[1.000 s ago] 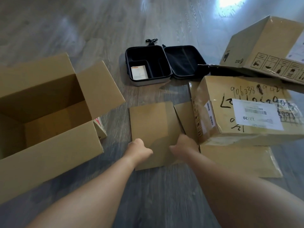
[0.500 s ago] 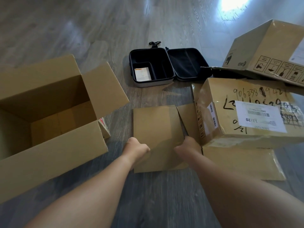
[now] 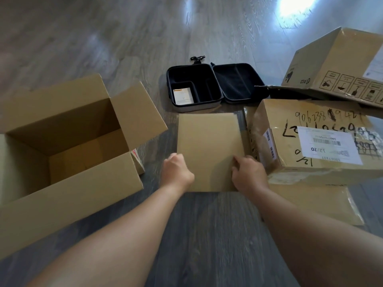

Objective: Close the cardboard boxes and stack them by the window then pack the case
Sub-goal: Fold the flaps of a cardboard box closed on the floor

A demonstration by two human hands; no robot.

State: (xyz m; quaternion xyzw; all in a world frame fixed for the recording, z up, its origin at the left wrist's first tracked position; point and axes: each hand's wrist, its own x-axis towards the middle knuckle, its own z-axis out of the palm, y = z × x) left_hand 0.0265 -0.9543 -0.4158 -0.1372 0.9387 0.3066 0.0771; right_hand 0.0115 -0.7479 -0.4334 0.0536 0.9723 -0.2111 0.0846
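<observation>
both hands are grasping the flap point(image 3: 208, 150) on the floor point(image 3: 124, 38): left hand point(image 3: 176, 170) gripping its left edge, right hand point(image 3: 248, 175) its right edge.

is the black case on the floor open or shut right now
Open. The black case lies spread flat on the floor, both halves facing up; a white card sits in one compartment.

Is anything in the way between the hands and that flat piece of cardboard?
No. The left hand and right hand are already on the flat cardboard piece, one at each side edge, with nothing in between.
</observation>
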